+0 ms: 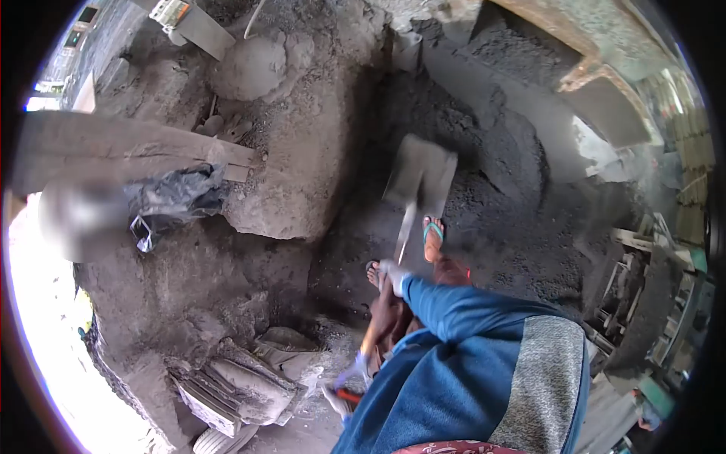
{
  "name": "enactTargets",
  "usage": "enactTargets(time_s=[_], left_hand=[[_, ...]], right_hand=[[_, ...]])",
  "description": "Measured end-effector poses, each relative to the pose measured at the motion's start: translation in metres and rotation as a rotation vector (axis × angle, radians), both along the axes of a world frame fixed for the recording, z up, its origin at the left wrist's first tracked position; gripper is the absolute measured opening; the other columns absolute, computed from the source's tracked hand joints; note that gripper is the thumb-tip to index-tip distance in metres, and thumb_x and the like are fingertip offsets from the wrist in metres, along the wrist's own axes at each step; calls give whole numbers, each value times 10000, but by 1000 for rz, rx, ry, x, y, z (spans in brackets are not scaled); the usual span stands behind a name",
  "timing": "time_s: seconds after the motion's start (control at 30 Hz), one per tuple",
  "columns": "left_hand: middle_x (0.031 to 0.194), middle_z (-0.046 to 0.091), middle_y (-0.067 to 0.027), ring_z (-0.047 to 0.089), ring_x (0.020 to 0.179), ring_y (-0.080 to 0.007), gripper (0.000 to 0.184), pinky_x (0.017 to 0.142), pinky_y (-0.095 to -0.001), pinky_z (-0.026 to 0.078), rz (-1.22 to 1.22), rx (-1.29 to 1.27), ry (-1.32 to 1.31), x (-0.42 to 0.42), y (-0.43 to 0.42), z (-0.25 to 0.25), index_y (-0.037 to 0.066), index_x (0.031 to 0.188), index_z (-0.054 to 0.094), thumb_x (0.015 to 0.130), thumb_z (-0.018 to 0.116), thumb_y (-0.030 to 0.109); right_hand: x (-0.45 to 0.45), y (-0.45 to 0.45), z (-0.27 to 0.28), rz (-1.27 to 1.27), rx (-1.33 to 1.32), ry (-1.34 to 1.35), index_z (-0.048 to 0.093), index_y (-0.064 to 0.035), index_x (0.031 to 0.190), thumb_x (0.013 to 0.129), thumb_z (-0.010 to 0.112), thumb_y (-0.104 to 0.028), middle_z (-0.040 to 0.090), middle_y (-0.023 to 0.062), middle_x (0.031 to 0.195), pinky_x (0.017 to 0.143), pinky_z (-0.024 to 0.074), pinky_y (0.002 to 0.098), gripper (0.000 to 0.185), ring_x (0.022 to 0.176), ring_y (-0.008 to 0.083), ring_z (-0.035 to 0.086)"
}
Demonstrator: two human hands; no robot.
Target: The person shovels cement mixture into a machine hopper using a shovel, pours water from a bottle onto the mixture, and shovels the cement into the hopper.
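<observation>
Black plastic (178, 197) (crumpled) beside plank (128, 144)

blue sleeve (473, 309), grey panel (546, 378), green-strapped sandal (432, 229)

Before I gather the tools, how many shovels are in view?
1: the shovel, its blade ahead of the feet, its shaft in the right hand. Others may be hidden.

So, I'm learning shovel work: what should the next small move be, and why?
Probably slide the shovel blade forward into the dark heap: the blade looks bare, the heap lies just beyond it, and the right hand grips the shaft.
</observation>
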State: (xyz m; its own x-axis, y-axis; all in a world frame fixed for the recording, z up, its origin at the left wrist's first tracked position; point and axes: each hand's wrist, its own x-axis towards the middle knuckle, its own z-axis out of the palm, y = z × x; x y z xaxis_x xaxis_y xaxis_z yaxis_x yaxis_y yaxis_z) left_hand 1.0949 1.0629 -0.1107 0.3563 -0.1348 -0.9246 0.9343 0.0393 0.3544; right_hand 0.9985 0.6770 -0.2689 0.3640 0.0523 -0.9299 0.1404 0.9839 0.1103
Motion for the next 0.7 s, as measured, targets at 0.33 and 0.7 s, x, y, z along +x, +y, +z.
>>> enactTargets(time_s=[0.33, 0.7], left_hand=[[1020, 639, -94, 621, 903, -250, 667, 787, -419, 536, 62, 299, -131, -17, -131, 39, 22, 1113, 633, 934, 477, 645], [729, 570, -37, 589, 610, -179, 480, 556, -328, 516, -98, 445, -496, 35, -226, -101, 31, 865, 642, 899, 657, 509]], right_hand=[[52, 13, -123, 48, -361, 121, 560, -125, 798, 876, 615, -212, 532, 101, 576, 424, 457, 445, 129, 457, 284, 542], [-23, -136, -199, -239, -201, 128, 501, -117, 763, 913, 617, -298, 526, 78, 610, 519, 487, 446, 262, 531, 269, 544]])
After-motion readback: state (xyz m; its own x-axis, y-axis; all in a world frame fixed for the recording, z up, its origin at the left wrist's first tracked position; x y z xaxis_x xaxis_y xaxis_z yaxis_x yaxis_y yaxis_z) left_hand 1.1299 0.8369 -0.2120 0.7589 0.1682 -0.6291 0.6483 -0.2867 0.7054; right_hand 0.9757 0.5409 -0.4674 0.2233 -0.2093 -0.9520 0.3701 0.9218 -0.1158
